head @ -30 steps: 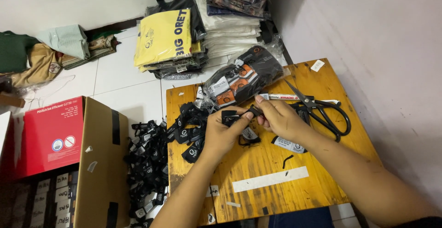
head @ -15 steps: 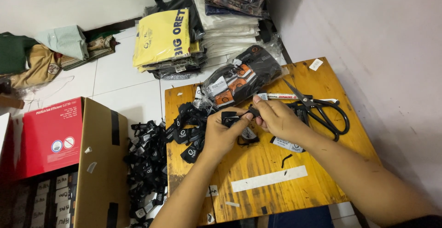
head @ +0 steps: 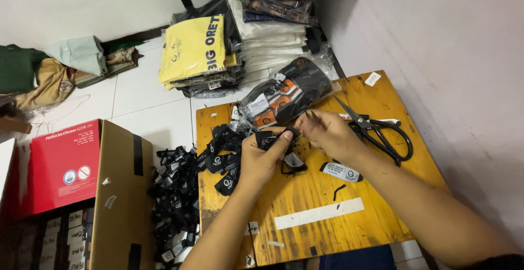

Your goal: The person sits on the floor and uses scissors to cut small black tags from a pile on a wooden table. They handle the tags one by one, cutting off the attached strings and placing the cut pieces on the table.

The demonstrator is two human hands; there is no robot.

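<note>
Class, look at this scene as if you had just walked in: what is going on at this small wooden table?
A person works over a small wooden table. The left hand holds a small black tag, and the right hand pinches at its end. More black tags lie piled at the table's left edge and spill to the floor. A clear bag of tags lies just beyond the hands, and black scissors rest to the right.
</note>
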